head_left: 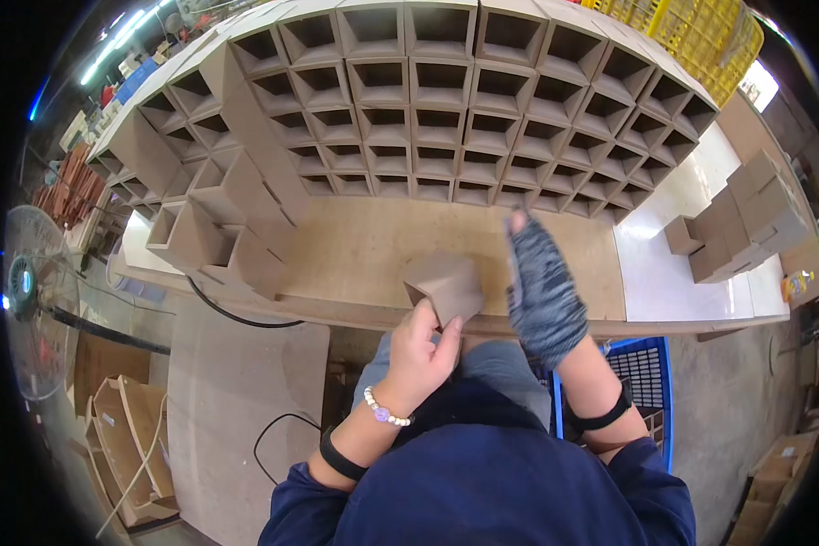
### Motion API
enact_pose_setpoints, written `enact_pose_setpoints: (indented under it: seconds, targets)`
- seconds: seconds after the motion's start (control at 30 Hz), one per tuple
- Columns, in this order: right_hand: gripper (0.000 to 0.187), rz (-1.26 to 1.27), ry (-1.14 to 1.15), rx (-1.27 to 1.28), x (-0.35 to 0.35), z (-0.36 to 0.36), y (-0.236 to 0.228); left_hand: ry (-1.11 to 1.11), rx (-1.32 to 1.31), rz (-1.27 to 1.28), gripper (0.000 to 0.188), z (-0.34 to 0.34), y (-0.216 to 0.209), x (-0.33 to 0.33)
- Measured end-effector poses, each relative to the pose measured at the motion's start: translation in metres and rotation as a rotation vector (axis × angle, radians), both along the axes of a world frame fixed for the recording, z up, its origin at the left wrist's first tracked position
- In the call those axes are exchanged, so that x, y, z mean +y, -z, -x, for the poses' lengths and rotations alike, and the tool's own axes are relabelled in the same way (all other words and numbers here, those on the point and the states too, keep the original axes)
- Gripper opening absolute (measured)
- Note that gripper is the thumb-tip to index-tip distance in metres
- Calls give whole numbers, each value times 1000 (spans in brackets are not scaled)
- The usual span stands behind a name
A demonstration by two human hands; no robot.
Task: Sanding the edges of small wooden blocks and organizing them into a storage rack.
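Note:
My left hand [420,353], bare and wearing a bead bracelet, pinches the near edge of a small brown cardboard box [448,280] between thumb and fingers. The box is tilted at the front edge of the wooden worktable [355,238], its open end partly hidden. To its right, my right hand [546,296] in a grey knitted glove reaches over the table with fingers stretched out, a bare fingertip showing at the top. It is slightly blurred and apart from the box, with nothing visible in it.
Open-ended cardboard boxes [380,94] stand in a curved wall of rows across the table's back. More boxes [257,264] stack at left, others [742,218] at right. A yellow crate [710,41] is behind, a blue crate [664,391] below, a fan [27,282] at left.

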State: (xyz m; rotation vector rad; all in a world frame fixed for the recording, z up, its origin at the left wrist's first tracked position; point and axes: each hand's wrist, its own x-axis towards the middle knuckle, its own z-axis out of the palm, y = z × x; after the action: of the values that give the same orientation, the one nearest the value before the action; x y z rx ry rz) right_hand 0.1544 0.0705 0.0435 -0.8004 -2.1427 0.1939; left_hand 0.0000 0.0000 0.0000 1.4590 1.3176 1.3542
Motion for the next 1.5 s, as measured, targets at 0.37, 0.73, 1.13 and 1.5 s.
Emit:
enact_pose_setpoints:
  seconds: [0.37, 0.73, 1.13, 1.5]
  targets:
    - [46, 45, 77, -431, -15, 18, 17, -63, 535, -391, 26, -7, 2, 6]
    - [37, -64, 15, -372, -24, 25, 8, -47, 507, -404, 29, -4, 5, 7]
    - [42, -66, -8, -361, -18, 14, 0, -39, 435, -314, 12, -3, 2, 6]
    - [38, -67, 22, -371, -7, 11, -8, -25, 411, -254, 12, -3, -4, 3]
